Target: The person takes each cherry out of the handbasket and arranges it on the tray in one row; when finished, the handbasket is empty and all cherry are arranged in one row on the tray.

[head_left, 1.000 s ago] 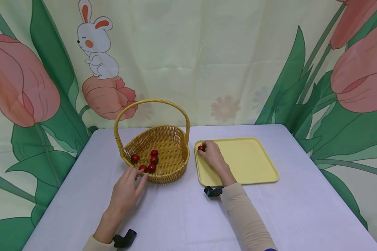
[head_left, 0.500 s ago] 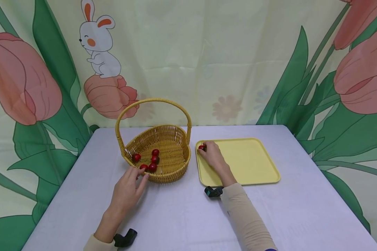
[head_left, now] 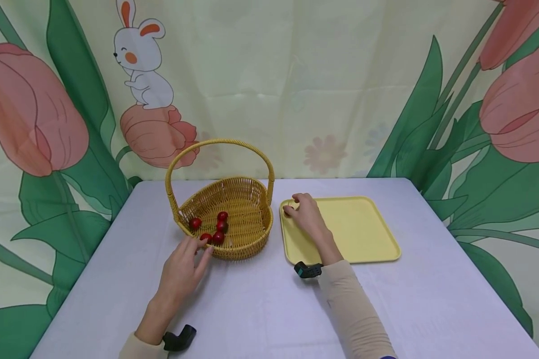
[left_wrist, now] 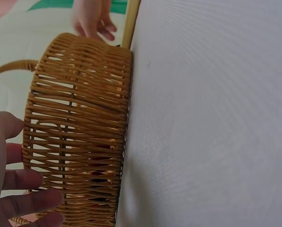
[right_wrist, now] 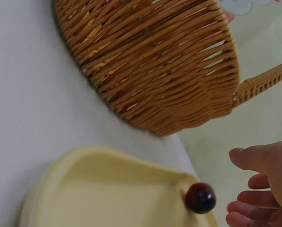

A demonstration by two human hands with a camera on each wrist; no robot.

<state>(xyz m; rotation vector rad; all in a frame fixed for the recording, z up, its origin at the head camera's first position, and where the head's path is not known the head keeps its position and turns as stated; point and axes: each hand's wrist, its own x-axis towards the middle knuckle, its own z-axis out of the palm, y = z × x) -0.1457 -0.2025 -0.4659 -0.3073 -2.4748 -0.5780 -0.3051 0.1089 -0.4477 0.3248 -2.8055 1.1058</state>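
Observation:
A wicker basket (head_left: 247,219) with a tall arched handle stands left of the middle of the table. Several dark red cherries (head_left: 218,238) lie inside it, near the front left. At the basket's front rim is my left hand (head_left: 179,274), its thumb and index finger pinching the edge; other fingers extend outside the weave. Over the far left corner of the yellow tray (head_left: 350,229) hovers my right hand (head_left: 309,217), thumb and fingers spread apart. One cherry (right_wrist: 200,197) sits at that tray corner, apart from the fingers; the hand mostly hides it in the head view.
A white cloth (head_left: 260,309) covers the table. Behind it hangs a curtain (head_left: 332,89) printed with tulips and a rabbit. The basket's handle (head_left: 220,141) arches high, and a narrow gap separates basket from tray.
My right hand has let go of the cherry at the tray's corner; its fingers have spread and lifted slightly. The left hand stays at the basket rim.

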